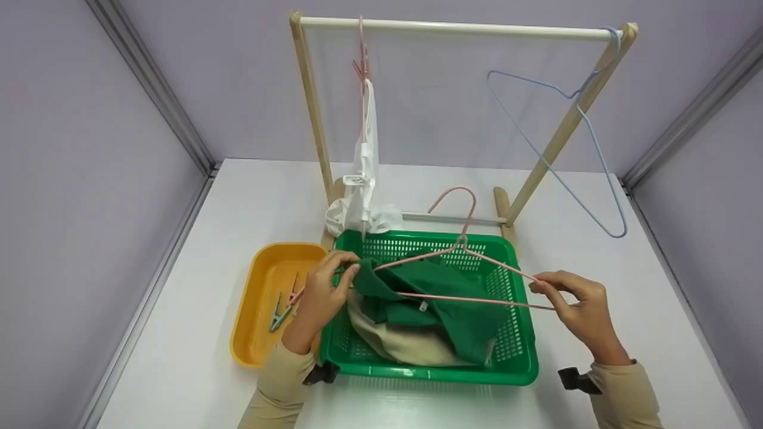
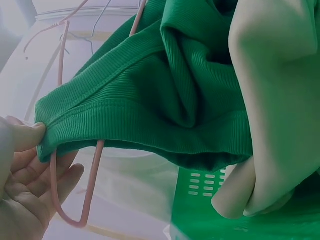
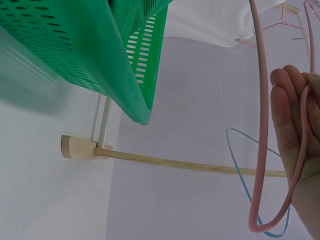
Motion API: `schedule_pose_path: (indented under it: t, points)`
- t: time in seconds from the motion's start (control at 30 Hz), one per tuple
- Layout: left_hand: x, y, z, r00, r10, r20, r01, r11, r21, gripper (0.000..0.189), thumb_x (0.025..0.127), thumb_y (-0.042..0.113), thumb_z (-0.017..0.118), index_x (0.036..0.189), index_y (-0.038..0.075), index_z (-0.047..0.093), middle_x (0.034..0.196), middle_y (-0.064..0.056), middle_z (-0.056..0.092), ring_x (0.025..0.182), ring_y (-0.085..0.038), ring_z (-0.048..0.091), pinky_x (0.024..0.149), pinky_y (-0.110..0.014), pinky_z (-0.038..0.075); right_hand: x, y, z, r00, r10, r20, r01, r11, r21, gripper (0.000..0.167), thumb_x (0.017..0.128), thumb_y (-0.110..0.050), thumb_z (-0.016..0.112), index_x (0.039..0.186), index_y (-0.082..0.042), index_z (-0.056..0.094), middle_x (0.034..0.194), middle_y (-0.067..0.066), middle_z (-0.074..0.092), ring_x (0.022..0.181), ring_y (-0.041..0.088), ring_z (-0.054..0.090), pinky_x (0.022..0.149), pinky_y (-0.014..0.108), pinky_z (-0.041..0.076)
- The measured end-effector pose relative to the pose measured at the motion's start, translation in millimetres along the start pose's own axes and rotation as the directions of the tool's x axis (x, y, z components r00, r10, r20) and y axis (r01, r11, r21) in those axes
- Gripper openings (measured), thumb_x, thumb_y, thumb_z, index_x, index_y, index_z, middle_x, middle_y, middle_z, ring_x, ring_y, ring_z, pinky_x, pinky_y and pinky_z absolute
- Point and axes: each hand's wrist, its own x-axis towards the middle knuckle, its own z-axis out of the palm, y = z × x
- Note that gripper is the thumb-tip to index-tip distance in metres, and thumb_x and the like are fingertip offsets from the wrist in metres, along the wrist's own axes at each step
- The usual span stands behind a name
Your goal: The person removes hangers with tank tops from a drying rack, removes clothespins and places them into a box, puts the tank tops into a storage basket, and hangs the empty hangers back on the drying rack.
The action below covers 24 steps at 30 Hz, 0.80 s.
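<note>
seen in tan sleeves [image 1: 283, 375], working over a green basket [image 1: 465, 375] on a white counter [image 1: 197, 286]. threading, by all appearances, a pink hanger [image 1: 459, 298] into a green ribbed garment [image 1: 471, 325], lifted at one end and otherwise resting in the basket with beige cloth [image 1: 411, 347]; cannot tell whether to count the two colours as one piece. pinching the garment's edge with the left hand [image 1: 322, 295], in a narrow grip, with thumb on the cloth beside the hanger's rounded corner, shown poking out past the hem in the left wrist view. pinching the hanger near its opposite corner with the right hand [image 1: 587, 316], in an equally narrow grip. best, in all likelihood, to spread that hem rather than bunch it, to guide the corner by touch, and to feed steadily from the right while easing fabric along from the left. worth lifting the loose folds enough to avoid dragging on the hanger, and worth stopping at any snag instead of tugging. leave the clothespins [image 1: 279, 319] in the yellow tray [image 1: 262, 286] alone for now, to spare both hands. hold the hook, pointing away past the basket's far rim, free of cloth. farther off, mind the wooden rack [image 1: 555, 146]; avoid brushing the white cloth [image 1: 371, 125] hanging near its left end or the bare blue hanger [image 1: 604, 167] hanging at its right.
</note>
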Motion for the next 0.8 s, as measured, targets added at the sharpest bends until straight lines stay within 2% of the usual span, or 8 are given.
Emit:
schedule_pose_path:
  t: [0.23, 0.4, 0.57, 0.67, 0.8]
  points:
    - [-2.3, -2.3, -4.0, 1.0, -0.006, -0.002, 0.006, 1.0, 0.015, 0.012, 0.094, 0.005, 0.059, 0.104, 0.002, 0.064, 0.101, -0.011, 0.066, 0.093, -0.02, 0.063, 0.082, -0.037, 0.057, -0.7, 4.2, -7.7, 1.0, 0.004, -0.025, -0.005, 1.0, -0.01, 0.027, 0.07, 0.024, 0.067, 0.088, 0.005, 0.071, 0.083, -0.013, 0.07, 0.081, -0.015, 0.066, 0.076, 0.004, 0.052]
    - [-2.1, -4.2, -6.3, 1.0, 0.009, -0.007, -0.009, 0.999, 0.04, 0.01, 0.093, 0.003, 0.06, 0.102, 0.001, 0.064, 0.099, -0.011, 0.066, 0.092, -0.02, 0.063, 0.082, -0.035, 0.056, -0.6, 4.7, -14.1, 0.999, 0.008, -0.042, -0.009, 1.0, -0.028, 0.026, 0.07, 0.024, 0.068, 0.088, 0.005, 0.072, 0.087, -0.022, 0.067, 0.081, -0.015, 0.065, 0.076, 0.003, 0.052]
    - [-1.2, -4.3, -9.0, 1.0, -0.007, 0.007, 0.007, 0.998, 0.059, 0.01, 0.093, 0.004, 0.06, 0.101, 0.001, 0.064, 0.098, -0.011, 0.066, 0.092, -0.021, 0.063, 0.083, -0.033, 0.056, -1.1, 6.0, -20.0, 0.998, 0.004, -0.065, -0.004, 1.0, -0.01, 0.028, 0.069, 0.028, 0.066, 0.086, 0.007, 0.071, 0.082, -0.016, 0.071, 0.079, -0.013, 0.065, 0.077, 0.003, 0.051]
    - [-1.4, -3.6, -11.4, 0.999, -0.038, 0.027, 0.036, 0.997, 0.066, 0.011, 0.093, 0.006, 0.06, 0.102, 0.001, 0.064, 0.099, -0.011, 0.066, 0.094, -0.022, 0.064, 0.085, -0.035, 0.057, -1.8, 7.3, -23.2, 0.996, -0.01, -0.084, 0.011, 1.0, 0.006, 0.029, 0.067, 0.03, 0.064, 0.086, 0.009, 0.071, 0.08, -0.01, 0.073, 0.078, -0.012, 0.066, 0.078, 0.002, 0.051]
    - [-2.5, -3.3, -14.5, 0.994, -0.087, 0.06, 0.082, 0.993, 0.082, 0.012, 0.095, 0.01, 0.058, 0.104, 0.003, 0.065, 0.101, -0.01, 0.066, 0.095, -0.02, 0.065, 0.086, -0.036, 0.057, -2.2, 7.5, -28.5, 0.995, -0.027, -0.098, 0.028, 1.0, 0.012, 0.028, 0.067, 0.031, 0.063, 0.086, 0.011, 0.071, 0.081, -0.01, 0.074, 0.079, -0.011, 0.067, 0.078, 0.003, 0.051]
